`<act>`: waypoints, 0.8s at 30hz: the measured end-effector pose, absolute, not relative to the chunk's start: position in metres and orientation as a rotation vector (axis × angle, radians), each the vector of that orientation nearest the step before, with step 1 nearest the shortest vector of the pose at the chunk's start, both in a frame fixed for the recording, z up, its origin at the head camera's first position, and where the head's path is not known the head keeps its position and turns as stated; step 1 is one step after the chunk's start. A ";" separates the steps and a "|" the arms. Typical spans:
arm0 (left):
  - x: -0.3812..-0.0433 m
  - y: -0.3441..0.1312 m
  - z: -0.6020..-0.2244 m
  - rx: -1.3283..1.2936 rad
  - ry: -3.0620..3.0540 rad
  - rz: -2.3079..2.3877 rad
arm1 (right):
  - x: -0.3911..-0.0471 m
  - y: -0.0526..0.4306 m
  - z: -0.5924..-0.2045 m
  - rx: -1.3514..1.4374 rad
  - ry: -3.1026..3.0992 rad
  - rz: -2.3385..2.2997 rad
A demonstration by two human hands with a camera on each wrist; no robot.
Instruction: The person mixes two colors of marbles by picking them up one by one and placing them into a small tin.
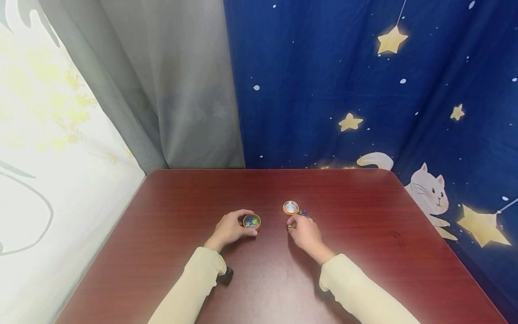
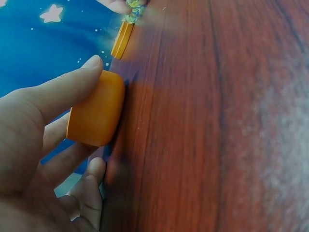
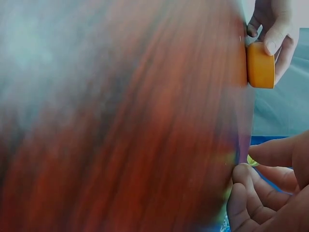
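My left hand point(image 1: 229, 229) grips a small round orange container point(image 1: 252, 222) between thumb and fingers. It stands upright on the table, with green and yellow glassy marbles visible inside. Its smooth orange side wall point(image 2: 101, 113) fills the middle of the left wrist view. To the right, my right hand point(image 1: 306, 233) is low over the table, thumb and fingertips pinching a yellow-green marble point(image 3: 252, 161), mostly covered by the fingers. Just beyond those fingertips lies a round orange lid point(image 1: 290, 207) with a pale silvery inside. Several dark blue marbles point(image 1: 305, 213) sit behind the right hand, partly hidden.
Both hands work over a reddish-brown wooden table point(image 1: 182, 193) with rounded far corners. A grey curtain point(image 1: 194, 90) and a blue star-patterned curtain point(image 1: 303, 90) hang behind its far edge. A dark wrist device point(image 1: 225, 275) shows below the left cuff.
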State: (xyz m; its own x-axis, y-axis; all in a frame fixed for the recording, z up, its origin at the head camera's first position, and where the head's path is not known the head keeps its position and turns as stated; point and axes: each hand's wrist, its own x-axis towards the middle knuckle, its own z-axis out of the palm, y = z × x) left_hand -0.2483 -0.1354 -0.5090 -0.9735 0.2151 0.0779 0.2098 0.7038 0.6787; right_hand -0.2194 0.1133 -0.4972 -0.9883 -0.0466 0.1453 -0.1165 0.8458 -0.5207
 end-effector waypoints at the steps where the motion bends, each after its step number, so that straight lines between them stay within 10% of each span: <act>1: -0.248 -0.135 -0.509 0.359 2.895 1.150 | -0.219 0.113 -0.497 0.135 -2.887 0.834; 24: -0.246 -0.134 -0.510 0.351 2.896 1.182 | -0.218 0.097 -0.505 0.222 -2.750 0.986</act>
State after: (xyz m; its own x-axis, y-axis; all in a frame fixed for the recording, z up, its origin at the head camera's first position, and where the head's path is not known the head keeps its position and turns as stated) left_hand -0.2462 -0.1338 -0.5102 -0.9751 0.2031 0.0893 0.2075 0.6930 0.6904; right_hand -0.2180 0.0967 -0.5048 -0.9663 -0.0699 0.2478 -0.2114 0.7646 -0.6088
